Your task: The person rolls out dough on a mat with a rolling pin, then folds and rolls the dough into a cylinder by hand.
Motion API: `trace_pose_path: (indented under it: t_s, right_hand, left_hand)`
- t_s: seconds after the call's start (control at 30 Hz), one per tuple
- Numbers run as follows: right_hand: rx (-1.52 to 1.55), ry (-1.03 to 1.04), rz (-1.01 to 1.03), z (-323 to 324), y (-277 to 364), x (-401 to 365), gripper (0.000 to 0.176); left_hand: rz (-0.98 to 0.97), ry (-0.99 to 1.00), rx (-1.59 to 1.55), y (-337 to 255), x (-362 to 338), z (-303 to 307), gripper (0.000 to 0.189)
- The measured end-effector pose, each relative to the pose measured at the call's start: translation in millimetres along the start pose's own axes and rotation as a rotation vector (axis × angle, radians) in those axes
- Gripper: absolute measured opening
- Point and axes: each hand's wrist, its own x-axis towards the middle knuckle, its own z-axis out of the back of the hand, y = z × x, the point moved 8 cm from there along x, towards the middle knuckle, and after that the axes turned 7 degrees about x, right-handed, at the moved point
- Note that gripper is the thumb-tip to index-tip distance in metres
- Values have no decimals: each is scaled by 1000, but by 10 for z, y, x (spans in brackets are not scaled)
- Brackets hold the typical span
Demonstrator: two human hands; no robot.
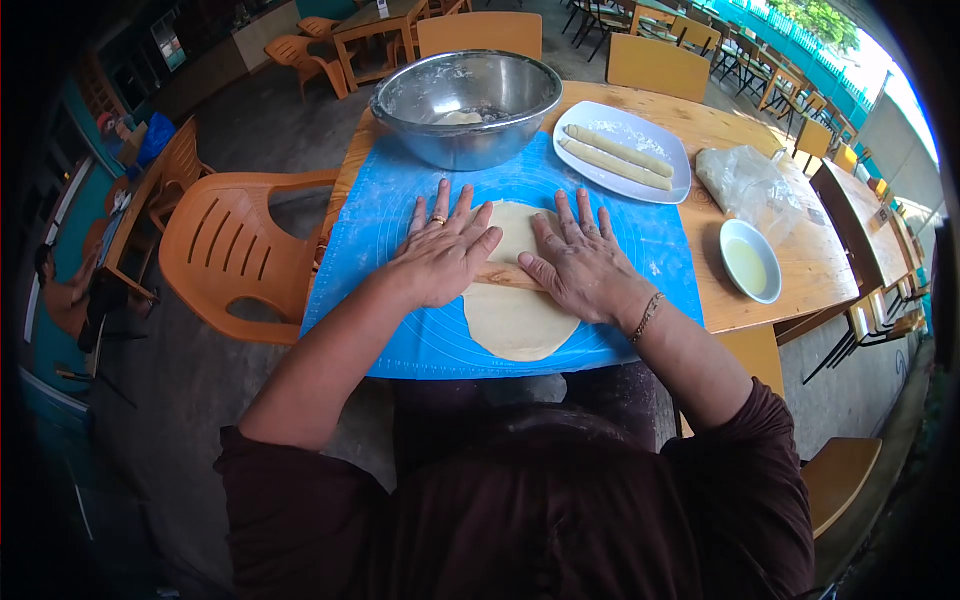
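A flat oval sheet of pale dough (515, 320) lies on a blue silicone mat (400, 200) on a wooden table. A wooden rolling pin (505, 276) lies across the dough, mostly hidden under my palms. My left hand (443, 252), with a ring on one finger, presses flat on the pin's left part, fingers spread. Flat on the pin's right part rests my right hand (580, 262), a bracelet on its wrist.
A large steel bowl (466, 105) with a lump of dough stands at the mat's far edge. A white plate (625, 150) holds two rolled dough sticks. A plastic bag (750, 180) and a small white dish of oil (751, 262) sit right. An orange chair (235, 250) stands left.
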Motion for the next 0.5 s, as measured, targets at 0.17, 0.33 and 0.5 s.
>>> trace_pose_path:
  t_s: [0.17,0.33,0.5]
  right_hand:
    - [13,-54,107,-11,161,-157,81]
    - [14,-20,124,-11,232,-211,83]
    - [17,-16,158,-21,331,-327,83]
  left_hand:
    - [5,73,-12,-18,-228,5,72]
    - [-1,79,-75,-26,-345,15,75]
    - [-38,10,-35,-49,-497,24,74]
